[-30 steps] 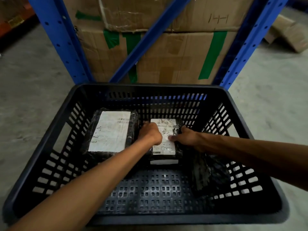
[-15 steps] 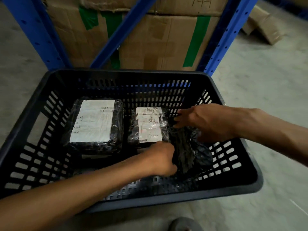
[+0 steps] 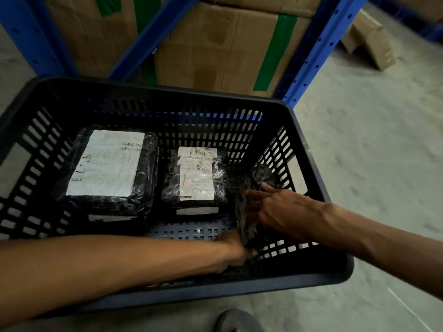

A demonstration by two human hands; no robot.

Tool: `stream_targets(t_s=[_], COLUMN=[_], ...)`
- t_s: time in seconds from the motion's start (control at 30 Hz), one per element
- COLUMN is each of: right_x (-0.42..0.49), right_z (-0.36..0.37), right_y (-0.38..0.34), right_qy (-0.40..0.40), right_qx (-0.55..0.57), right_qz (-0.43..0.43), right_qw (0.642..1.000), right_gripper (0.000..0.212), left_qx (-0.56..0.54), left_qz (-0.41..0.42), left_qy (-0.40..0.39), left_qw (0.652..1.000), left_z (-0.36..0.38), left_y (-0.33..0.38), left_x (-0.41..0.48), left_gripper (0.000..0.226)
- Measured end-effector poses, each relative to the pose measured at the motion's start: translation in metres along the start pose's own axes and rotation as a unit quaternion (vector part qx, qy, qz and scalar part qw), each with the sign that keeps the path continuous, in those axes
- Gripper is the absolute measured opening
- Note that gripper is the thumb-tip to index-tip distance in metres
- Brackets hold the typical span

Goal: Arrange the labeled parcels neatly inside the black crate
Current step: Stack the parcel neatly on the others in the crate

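The black crate stands on the floor. Inside lie two black-wrapped parcels with white labels up: a large parcel at the left and a smaller parcel in the middle, each on top of another labelled one. A third black parcel with no label showing stands tilted against the crate's right wall. My right hand lies on its side with fingers spread. My left hand grips its lower near end, fingers partly hidden.
Blue rack uprights and taped cardboard boxes stand right behind the crate. More cardboard lies on the concrete floor at the far right. A shoe tip shows at the bottom edge.
Both hands have left the middle parcel and moved right onto the unlabelled parcel by the right wall. The left hand has gone lower, under its near end. The view has shifted left.
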State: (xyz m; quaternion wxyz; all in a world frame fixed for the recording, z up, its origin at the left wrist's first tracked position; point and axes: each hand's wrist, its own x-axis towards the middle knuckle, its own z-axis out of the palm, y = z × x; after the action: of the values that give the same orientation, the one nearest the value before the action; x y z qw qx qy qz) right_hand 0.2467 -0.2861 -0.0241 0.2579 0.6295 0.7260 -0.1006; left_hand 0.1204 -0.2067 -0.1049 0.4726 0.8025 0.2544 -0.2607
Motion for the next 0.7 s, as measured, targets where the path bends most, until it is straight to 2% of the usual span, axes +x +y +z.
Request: stream_targets(t_s=[0.1,0.23,0.33,0.43,0.5,0.6,0.67,0.7], right_x=[-0.002,-0.008,-0.022,-0.031,-0.026,-0.007,0.008,0.016], right_z=[-0.021,-0.073,-0.105,-0.113,-0.107,-0.097,-0.092,-0.089], right_y=[0.004,0.019,0.039,0.058,0.065,0.060,0.053,0.050], right_qy=[-0.037,-0.097,-0.089,-0.017,0.047,0.106,0.137,0.150], right_qx=[0.037,0.164,0.344,0.553,0.683,0.825,0.861,0.867], right_qz=[0.001,-0.010,0.021,0.033,0.070,0.146,0.194,0.222], right_qw=[0.999,0.982,0.935,0.832,0.725,0.535,0.450,0.421], right_gripper=[0.039,0.046,0.054,0.045,0.040,0.042,0.043,0.043], left_qx=[-0.011,-0.006,-0.026,-0.081,-0.199,-0.426,-0.509,-0.517], left_qz=[0.002,0.021,0.063,0.049,0.049,0.044,0.053,0.065], left_qy=[-0.002,-0.044,-0.125,-0.097,-0.052,0.012,0.074,0.113], left_qw=[1.000,0.999,0.990,0.991,0.977,0.904,0.856,0.846], left_z=[-0.007,-0.033,-0.079,-0.129,-0.153,-0.174,-0.177,-0.174], left_y=[0.007,0.015,0.015,0.004,-0.004,-0.009,-0.009,-0.009], left_x=[-0.005,-0.031,-0.067,-0.104,-0.117,-0.121,-0.119,-0.116], left_gripper=[0.044,0.051,0.045,0.058,0.058,0.056,0.052,0.045])
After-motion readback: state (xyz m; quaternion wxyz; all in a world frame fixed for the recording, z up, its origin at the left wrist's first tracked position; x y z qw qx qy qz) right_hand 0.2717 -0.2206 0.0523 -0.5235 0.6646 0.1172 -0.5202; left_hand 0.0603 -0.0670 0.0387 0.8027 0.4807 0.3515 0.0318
